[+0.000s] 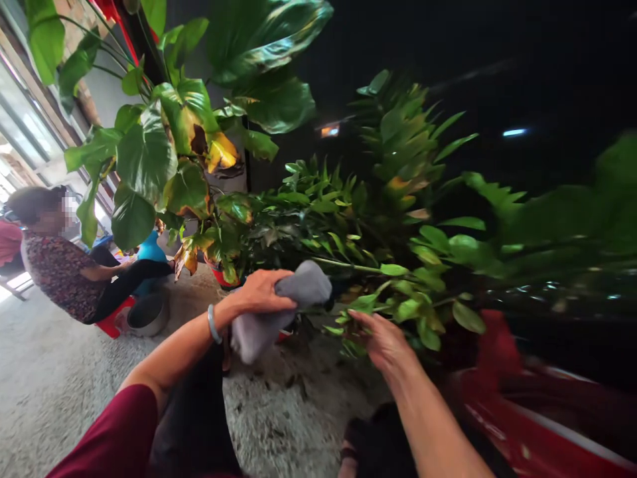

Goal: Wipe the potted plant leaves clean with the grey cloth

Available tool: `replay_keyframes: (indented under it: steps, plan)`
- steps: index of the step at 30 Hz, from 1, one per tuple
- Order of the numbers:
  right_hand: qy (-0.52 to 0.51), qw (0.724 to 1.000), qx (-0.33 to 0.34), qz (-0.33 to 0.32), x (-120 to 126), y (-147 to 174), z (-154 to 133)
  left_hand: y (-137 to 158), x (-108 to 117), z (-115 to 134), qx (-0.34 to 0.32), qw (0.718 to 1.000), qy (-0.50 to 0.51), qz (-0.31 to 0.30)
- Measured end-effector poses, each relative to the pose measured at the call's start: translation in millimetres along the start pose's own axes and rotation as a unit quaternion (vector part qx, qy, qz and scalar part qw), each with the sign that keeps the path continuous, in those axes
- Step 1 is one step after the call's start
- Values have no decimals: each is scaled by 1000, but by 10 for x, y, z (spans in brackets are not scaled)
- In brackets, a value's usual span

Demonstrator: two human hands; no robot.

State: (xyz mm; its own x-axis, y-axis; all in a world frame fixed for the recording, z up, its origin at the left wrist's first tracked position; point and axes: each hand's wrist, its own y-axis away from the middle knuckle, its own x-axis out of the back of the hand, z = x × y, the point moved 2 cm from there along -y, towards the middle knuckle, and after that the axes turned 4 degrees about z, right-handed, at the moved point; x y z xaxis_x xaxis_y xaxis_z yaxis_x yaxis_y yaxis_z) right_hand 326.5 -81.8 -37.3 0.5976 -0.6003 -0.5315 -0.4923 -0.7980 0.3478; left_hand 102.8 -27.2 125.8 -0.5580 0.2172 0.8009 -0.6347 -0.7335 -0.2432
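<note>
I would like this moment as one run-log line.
left hand: grip on crumpled grey cloth | right hand: at oval-leaved green plant | nearby: seated person in floral shirt, round grey basin

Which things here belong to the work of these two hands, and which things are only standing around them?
Belong to the work:
- grey cloth, held in the left hand
- green leafy stems, at the right hand; a firm grip is unclear

Only around:
- large-leaved plant with some browned leaves
- grey basin on the floor
- red stool under a seated person
</note>
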Motion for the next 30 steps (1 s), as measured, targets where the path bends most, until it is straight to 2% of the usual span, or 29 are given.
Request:
replay_keyframes:
  steps: [1,3,7,9,11,13,15,17,19,22,25,27,30]
  plan:
    - [4,1000,-6,2,27,14,-11,59,-28,13,1,1000,15,-19]
    - [9,1000,-18,10,79,48,-45,89,10,91,-12,998,66,14]
    - [13,999,-27,11,120,116,-124,-244,160,327,-48,973,124,187]
    - [15,999,-28,13,112,139,-142,-479,108,386,-42,967,101,228]
    - [19,999,-30,17,102,156,-143,-632,-50,358,-17,977,58,202]
    - [27,999,-35,19,106,170,-133,-638,-254,253,15,994,13,110]
    - [37,998,-43,19,131,186,-125,-509,-401,128,32,999,-20,1]
    - [46,997,-52,18,170,203,-129,-340,-420,54,33,997,-25,-60]
    - [52,997,-57,17,207,218,-144,-247,-322,78,28,998,-6,-48]
    - [56,997,-56,19,221,233,-173,-342,-161,289,3,998,41,43]
    - [52,997,-49,16,180,240,-186,-574,-236,551,-32,991,76,108]
    - [49,998,-41,10,148,244,-182,-666,-411,643,-44,992,78,89]
    - [51,998,-32,2,136,259,-170,-569,-606,606,-42,998,34,-31]
